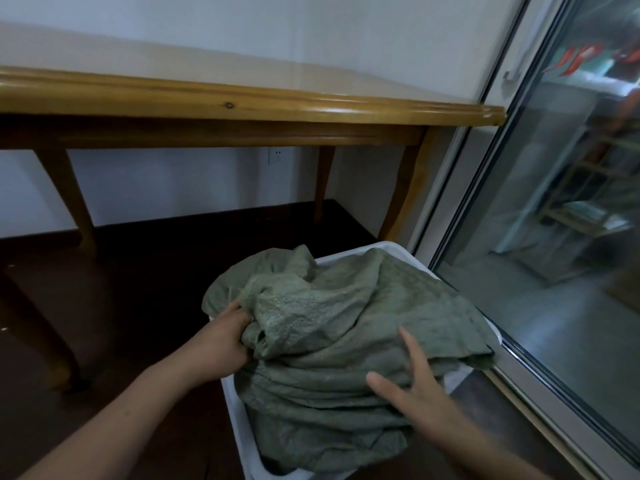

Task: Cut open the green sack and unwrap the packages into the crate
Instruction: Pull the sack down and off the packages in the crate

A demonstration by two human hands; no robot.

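So the green sack (339, 323) is slumped all over the white crate (232, 410) on the floor, crumpled and covering nearly the whole opening. Only bits of rim show at the far edge and near left. The heap spreads widest left to right, spilling past the rim on both sides.

The left hand (225, 337) has the fabric: its fingers are curled round a bunched-up fold at the sack's left edge, just outside the crate wall. The right hand (415, 386) is over the near right part of the heap with its fingers (410, 344) spread wide and straight, holding nothing. I can't tell if it's resting on the cloth or just above it.

My guess is the right hand takes a fold next, and the cloth is directly under it, so that's a short drop. No cutter or packages anywhere I can see.

Behind it all is a wooden table (242, 105), and a glass sliding door (554, 202) runs along the right.
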